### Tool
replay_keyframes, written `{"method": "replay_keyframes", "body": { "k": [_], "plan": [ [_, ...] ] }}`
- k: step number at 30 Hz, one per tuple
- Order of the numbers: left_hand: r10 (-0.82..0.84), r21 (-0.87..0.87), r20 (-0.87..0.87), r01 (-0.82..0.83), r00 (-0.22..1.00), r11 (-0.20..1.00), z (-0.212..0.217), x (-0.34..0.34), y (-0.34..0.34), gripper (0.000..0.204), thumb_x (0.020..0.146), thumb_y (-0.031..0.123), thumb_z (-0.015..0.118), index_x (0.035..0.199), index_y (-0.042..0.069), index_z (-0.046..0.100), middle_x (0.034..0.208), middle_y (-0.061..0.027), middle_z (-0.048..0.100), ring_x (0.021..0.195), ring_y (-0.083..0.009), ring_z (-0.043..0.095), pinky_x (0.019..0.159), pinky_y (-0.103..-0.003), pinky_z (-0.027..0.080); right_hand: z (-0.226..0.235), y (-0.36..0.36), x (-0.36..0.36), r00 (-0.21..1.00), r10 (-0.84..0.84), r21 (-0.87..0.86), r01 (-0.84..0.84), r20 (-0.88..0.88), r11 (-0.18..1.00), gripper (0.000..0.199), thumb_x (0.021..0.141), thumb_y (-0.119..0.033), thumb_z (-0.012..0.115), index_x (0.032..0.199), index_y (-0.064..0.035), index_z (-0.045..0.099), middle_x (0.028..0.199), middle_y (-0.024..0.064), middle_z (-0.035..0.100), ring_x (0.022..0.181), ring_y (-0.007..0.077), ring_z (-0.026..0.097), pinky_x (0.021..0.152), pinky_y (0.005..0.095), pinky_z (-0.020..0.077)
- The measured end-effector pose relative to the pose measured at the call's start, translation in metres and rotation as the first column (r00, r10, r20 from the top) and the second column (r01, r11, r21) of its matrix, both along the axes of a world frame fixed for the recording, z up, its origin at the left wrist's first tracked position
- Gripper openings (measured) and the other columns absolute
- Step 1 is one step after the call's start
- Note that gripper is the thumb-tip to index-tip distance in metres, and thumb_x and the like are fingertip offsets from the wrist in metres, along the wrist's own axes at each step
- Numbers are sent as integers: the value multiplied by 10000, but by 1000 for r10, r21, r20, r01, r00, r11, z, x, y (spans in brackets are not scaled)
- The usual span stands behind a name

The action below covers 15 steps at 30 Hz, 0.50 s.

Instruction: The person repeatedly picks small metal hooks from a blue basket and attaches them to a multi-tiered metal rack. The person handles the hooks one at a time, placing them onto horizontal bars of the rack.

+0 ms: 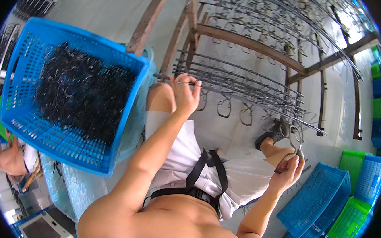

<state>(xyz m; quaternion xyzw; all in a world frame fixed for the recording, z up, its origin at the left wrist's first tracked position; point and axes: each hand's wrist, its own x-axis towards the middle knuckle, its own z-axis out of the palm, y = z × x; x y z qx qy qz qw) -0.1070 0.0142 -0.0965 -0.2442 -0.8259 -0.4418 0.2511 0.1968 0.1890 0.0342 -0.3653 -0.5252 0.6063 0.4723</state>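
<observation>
Head view, looking down over a seated person's bare shoulders: the left hand (pixel 186 92) is up at the near end of a bundle of long dark metal rods (pixel 242 85), fingers curled closed and pinching one rod's tip between thumb and forefinger. The right hand (pixel 288 171) sits lower, out by the right knee, fingers closed around the bottom of a bent wire loop (pixel 295 138) whose upper part reaches the far end of the same rods. More loops of the same kind hang from the rods between the two hands, spaced along them.

The rods lie across a wooden frame (pixel 245 43) of brown beams, and further rows of rods with hanging loops stretch away behind it toward the top of the picture. The person wears white shorts (pixel 239 176) and a grey sandal (pixel 274 132) on the right foot, with a black strap harness across the waist.

To the left, raised beside the left arm, stands a large blue plastic crate (pixel 29 119) heaped with tangled black wire pieces (pixel 82 95). On the floor at the right lie empty blue and green baskets (pixel 350 194), some stacked. Another person (pixel 10 156) crouches at the far lower left, mostly blurred.
</observation>
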Motion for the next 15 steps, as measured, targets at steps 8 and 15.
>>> {"method": "replay_keyframes", "body": {
  "k": [8,15],
  "plan": [
    [-31,-306,-114,-6,993,952,80,13,-94,319,690,84,633,990,17,548,1020,-183,545,1008,-361,492,880,-463,370,4,49,48,938,-345,74,347,-39,935,219,919,-144,506,1095,-15,505,585,-33,395,468,38,334,393,186,280],
    [313,-239,940,-395,134,887,-19,-76,-344,676,776,488,607,1283,55,497,1248,-183,522,1118,-310,494,965,-408,381,2,138,47,877,-334,-81,327,-346,942,102,919,-215,541,933,-120,505,653,-30,451,518,91,457,403,210,375]
  ]
}}
